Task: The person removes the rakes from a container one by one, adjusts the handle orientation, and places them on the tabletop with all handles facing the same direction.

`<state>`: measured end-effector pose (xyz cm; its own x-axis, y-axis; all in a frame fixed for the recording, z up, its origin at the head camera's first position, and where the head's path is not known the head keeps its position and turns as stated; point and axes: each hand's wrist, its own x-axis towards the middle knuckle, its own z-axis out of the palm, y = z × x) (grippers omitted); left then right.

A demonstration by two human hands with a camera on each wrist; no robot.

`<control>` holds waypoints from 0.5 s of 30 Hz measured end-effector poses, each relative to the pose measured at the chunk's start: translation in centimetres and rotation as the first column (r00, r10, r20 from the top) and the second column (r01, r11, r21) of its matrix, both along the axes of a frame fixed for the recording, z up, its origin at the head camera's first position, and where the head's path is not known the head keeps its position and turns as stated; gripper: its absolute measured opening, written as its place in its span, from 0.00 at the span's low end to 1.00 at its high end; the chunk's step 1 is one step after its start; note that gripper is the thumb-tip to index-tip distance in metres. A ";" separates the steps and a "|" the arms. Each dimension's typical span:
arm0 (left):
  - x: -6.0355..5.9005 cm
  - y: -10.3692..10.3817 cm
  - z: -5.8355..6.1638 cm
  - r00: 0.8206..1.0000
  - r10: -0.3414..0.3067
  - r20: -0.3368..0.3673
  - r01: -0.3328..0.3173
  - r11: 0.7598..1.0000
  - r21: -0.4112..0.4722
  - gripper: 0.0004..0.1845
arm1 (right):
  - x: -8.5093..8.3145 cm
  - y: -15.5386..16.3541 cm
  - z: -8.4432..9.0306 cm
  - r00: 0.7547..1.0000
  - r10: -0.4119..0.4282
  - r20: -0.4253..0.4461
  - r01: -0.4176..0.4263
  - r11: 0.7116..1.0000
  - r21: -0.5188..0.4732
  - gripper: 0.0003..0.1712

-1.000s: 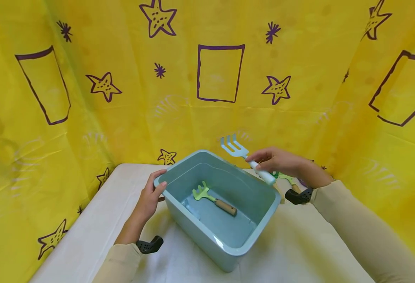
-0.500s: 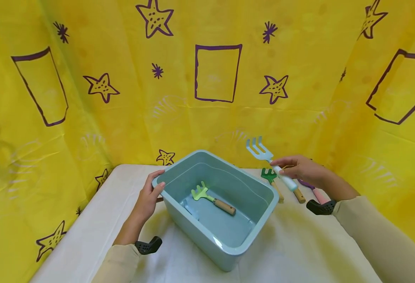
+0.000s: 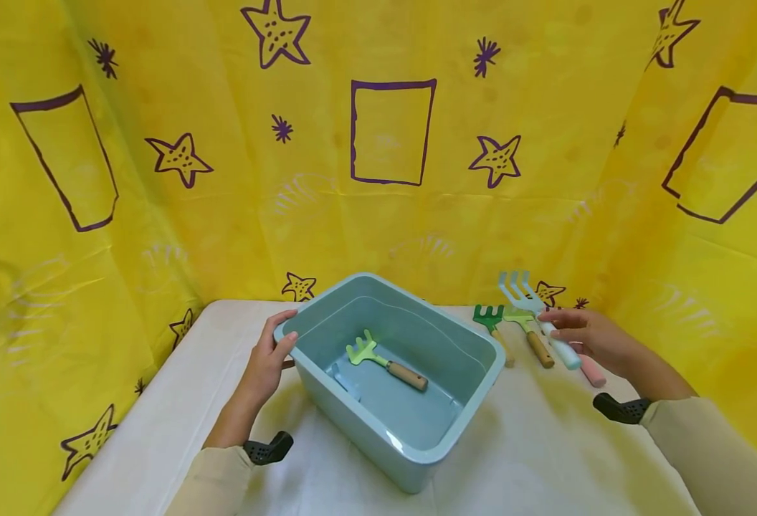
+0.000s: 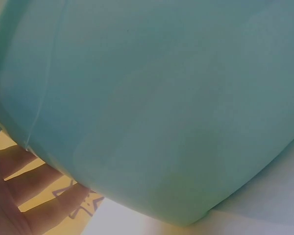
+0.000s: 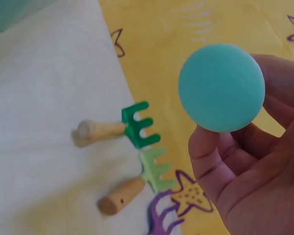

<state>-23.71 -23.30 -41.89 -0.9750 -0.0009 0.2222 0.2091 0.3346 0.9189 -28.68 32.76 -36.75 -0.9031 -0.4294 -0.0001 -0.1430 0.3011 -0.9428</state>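
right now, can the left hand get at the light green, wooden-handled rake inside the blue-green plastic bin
Likely yes, if the left hand releases the bin: its top is open and nothing covers the rake.

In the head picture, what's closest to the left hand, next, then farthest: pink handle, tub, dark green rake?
1. Tub: its rim is in the left hand.
2. Dark green rake: right of the tub.
3. Pink handle: farther right, near the right hand.
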 end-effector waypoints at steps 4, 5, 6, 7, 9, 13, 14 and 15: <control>0.0 0.0 0.0 1.000 0.001 -0.003 -0.001 1.000 0.001 0.25 | 0.2 1.5 -1.4 0.999 -0.047 -0.019 0.046 0.999 -0.018 0.17; 0.1 0.0 0.0 1.000 0.000 -0.004 0.000 1.000 0.002 0.25 | 0.3 1.8 -1.6 0.998 -0.064 -0.016 0.064 0.998 -0.008 0.18; 0.1 0.0 0.0 1.000 0.002 -0.004 -0.002 1.000 0.001 0.25 | 0.3 2.1 -1.8 0.997 -0.082 -0.012 0.082 0.997 0.005 0.19; 0.1 0.0 0.0 1.000 0.002 -0.005 -0.002 1.000 0.001 0.25 | 0.4 2.4 -2.1 0.994 -0.104 -0.010 0.105 0.994 0.026 0.21; 0.1 0.0 0.0 1.000 0.003 -0.003 -0.003 1.000 0.003 0.25 | 0.5 3.1 -2.5 0.988 -0.155 -0.001 0.154 0.985 0.079 0.25; -0.2 -0.1 -0.2 1.000 0.005 -0.019 -0.005 1.000 0.002 0.24 | 0.9 4.4 -3.5 0.969 -0.246 0.015 0.241 0.959 0.149 0.29; -0.2 -0.1 -0.3 1.000 0.006 -0.018 -0.006 1.000 0.003 0.24 | 1.0 4.8 -3.8 0.964 -0.264 0.021 0.258 0.953 0.157 0.30; -0.2 -0.1 -0.3 1.000 0.006 -0.017 -0.006 1.000 0.002 0.24 | 1.1 5.1 -4.0 0.960 -0.278 0.025 0.270 0.949 0.161 0.30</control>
<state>-23.91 -23.38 -42.17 -0.9709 -0.0069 0.2392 0.2232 0.3343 0.9156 -27.61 37.87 -40.79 -0.9833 -0.1568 -0.0920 0.0087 0.4653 -0.8851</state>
